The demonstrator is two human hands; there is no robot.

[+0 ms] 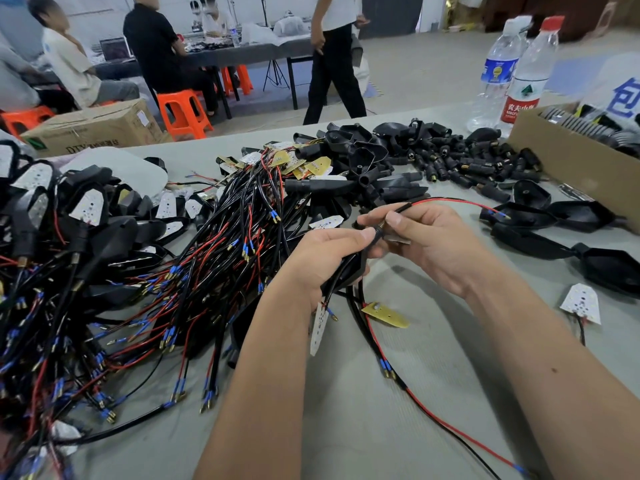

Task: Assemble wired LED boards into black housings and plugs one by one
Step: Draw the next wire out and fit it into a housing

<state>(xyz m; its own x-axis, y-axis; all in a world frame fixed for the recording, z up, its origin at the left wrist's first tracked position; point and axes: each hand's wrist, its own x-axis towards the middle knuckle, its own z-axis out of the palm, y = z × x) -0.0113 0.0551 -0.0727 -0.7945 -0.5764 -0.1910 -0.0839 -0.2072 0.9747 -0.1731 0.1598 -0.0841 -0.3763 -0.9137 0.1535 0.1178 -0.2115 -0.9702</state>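
At the centre of the frame, the left hand (323,261) grips a black housing (349,271) with its wires hanging below, a white LED board (318,327) and a yellow board (384,315) dangling beneath it. The right hand (426,244) pinches a black plug (375,233) and a red-and-black wire (450,201) just above the housing. A tangle of wired boards (194,271) fills the left of the grey table (346,427). Empty housings (363,157) and loose plugs (460,161) lie in the upper middle, a cardboard box (568,164) and two water bottles (512,74) at upper right.
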